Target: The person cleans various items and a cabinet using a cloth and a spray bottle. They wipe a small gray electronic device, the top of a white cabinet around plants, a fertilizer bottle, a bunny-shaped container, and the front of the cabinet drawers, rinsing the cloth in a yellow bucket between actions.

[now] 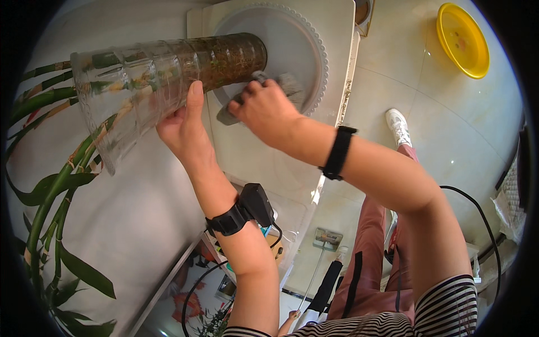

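A tall clear glass vase [160,69] holds lucky bamboo stalks [63,181], with a mass of brown roots in its lower part. My left hand [185,126] grips the side of the vase, thumb up along the glass. The base of the vase is over a round whitish tray [294,46] with a beaded rim; I cannot tell if it rests flat. Beside that base, my right hand [269,107] presses a grey cloth [290,88] onto the tray. The hand is slightly blurred and covers part of the cloth.
The tray sits on a white cabinet top [261,156] against a pale wall [122,227]. On the tiled floor are a yellow basin [463,42] and a black cable [484,206]. Another person's hand [293,314] holds a pole with a flat head [327,239].
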`<state>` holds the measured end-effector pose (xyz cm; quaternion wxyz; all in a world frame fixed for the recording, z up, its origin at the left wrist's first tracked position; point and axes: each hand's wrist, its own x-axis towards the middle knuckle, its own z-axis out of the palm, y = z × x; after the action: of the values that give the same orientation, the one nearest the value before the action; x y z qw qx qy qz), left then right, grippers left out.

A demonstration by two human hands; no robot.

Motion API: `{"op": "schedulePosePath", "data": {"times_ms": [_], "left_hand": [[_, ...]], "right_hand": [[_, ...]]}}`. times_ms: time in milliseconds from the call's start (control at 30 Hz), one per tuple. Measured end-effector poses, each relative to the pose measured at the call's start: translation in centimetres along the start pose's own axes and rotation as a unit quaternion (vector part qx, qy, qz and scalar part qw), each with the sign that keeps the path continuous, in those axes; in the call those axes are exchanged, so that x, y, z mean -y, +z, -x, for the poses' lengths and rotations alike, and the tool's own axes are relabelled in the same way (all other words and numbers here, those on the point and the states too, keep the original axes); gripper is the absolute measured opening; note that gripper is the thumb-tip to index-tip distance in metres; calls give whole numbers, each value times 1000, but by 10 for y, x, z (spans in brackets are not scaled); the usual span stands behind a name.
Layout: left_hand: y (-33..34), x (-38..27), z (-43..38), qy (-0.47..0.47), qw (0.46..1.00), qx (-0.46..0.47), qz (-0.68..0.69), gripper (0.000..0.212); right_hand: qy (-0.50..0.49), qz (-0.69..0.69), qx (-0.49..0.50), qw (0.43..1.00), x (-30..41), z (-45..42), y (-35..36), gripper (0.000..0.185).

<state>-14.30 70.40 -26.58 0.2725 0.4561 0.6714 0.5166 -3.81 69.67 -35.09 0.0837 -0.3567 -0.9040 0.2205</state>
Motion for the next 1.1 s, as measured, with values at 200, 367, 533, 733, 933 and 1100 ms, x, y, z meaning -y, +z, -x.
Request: {"op": "schedulePosePath", "data": {"times_ms": [200, 367, 533, 733, 933, 1100], "left_hand": [[5, 1, 1, 30, 999, 13, 22, 48], [2, 3, 3, 8, 1000, -8, 16, 53], [11, -5, 6, 4, 1000, -4, 26, 59], [11, -15, 8, 3, 1000, 5, 9, 58], [7, -8, 8, -6, 1000, -7, 13, 58], [5, 1, 5, -9, 998, 0, -55, 62]], "right_hand": [[80, 39, -130, 987, -70, 27, -31, 36], [137, -72, -383, 911, -88, 35, -55, 26], [135, 125, -240, 953, -45, 51, -30, 40], [133, 82, -70, 985, -17, 59, -40, 52], [76, -56, -9, 996, 18, 21, -18, 35], [111, -165, -46, 979, 29, -25, 2, 35]]}}
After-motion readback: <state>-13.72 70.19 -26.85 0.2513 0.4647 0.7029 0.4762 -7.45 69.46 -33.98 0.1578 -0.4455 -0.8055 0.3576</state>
